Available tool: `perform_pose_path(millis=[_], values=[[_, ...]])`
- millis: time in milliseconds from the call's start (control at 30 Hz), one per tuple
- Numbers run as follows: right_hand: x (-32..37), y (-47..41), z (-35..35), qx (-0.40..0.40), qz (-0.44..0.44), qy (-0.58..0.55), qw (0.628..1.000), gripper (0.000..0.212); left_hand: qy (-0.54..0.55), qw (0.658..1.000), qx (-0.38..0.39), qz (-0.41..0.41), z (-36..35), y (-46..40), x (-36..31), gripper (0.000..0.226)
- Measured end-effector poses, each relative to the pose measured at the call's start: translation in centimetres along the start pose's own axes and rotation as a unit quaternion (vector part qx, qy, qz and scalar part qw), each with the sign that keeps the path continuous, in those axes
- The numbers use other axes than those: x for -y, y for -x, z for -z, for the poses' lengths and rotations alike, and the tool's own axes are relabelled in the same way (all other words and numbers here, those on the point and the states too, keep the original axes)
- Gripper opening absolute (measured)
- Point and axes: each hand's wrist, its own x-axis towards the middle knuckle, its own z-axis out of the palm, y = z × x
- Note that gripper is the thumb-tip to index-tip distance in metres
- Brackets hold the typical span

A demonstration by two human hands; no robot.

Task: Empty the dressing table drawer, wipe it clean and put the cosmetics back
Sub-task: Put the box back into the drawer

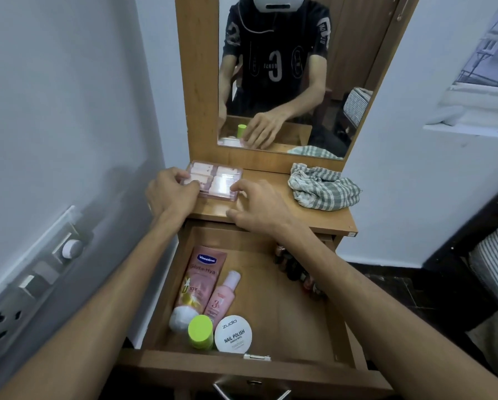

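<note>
1. Your 2 arms stretch forward over the open drawer (285, 307).
2. Your left hand (169, 193) and right hand (260, 210) grasp the pink case (216, 183) by its ends on the tabletop (314, 220).

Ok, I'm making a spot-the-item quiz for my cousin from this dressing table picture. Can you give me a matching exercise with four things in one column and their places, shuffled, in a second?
Things
1. pink case
2. checked cloth
3. Vaseline tube
4. nail polish bottles

Places
A. along the right wall of the drawer
B. right side of the tabletop, untouched
C. lying in the drawer, left side
D. on the tabletop, gripped by the left hand and right hand

Pairs: 1-D, 2-B, 3-C, 4-A
</note>
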Motion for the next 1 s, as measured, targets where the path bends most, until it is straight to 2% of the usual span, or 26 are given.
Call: perform_pose_path(millis=[133,300,433,567,633,800,1000], values=[[-1.2,1.5,-0.3,-0.056,0.026,-0.001,0.998,0.04,0.018,1.0,0.015,0.009,1.0,2.0,-0.7,0.027],[-1.8,3.2,-0.7,-0.079,0.072,0.073,0.992,0.056,0.098,0.99,0.075,0.064,1.6,4.1,-1.8,0.034],[-2.4,4.9,0.7,-0.11,0.126,0.09,0.982,0.04,0.144,0.976,0.126,0.099,2.6,5.1,-2.0,0.049],[-2.7,7.8,2.8,-0.154,0.199,0.049,0.966,0.028,0.196,0.953,0.198,0.117,5.4,6.5,-2.9,0.023],[-2.8,9.7,3.9,-0.161,0.204,0.005,0.966,0.026,0.208,0.942,0.24,0.113,6.9,7.4,-3.3,0.02],[-3.5,14.2,4.8,-0.112,0.171,-0.099,0.974,0.028,0.167,0.92,0.344,0.085,8.2,9.7,-4.2,0.015],[-4.5,17.5,3.4,-0.033,0.134,-0.08,0.987,0.03,0.069,0.891,0.434,0.112,5.6,11.1,-2.9,0.011]])
